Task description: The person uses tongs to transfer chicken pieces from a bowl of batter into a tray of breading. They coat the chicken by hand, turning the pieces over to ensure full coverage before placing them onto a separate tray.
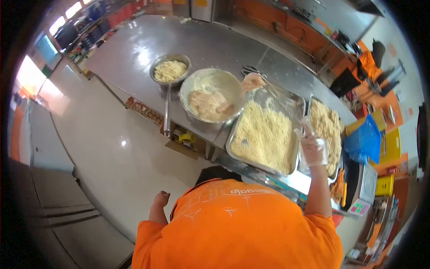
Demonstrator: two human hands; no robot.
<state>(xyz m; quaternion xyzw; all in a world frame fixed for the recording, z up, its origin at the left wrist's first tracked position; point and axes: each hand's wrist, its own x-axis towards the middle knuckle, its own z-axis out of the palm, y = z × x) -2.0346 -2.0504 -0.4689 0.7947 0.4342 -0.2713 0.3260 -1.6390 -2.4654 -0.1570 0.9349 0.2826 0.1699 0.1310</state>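
My right hand [312,145], in a clear plastic glove, is closed around the handle end of long metal tongs [278,99]. At their far end is a pale, wet piece of raw meat [253,81], beside the right rim of a large bowl [187,77]. More coated meat [208,103] lies in that bowl. Below the tongs is a metal tray of yellowish crumbs [264,136]. To the right of my right hand stands a second tray with breaded pieces [324,121]. My left hand [161,198] hangs low by my side, away from the table; its fingers are mostly hidden.
A smaller metal pan [171,70] of crumbly yellow mix has its handle over the edge of the steel table [121,58]. Scissors [250,69] lie behind the large bowl. A blue plastic bag [363,140] and a scale [363,190] stand at right. Egg trays [143,111] sit below the table.
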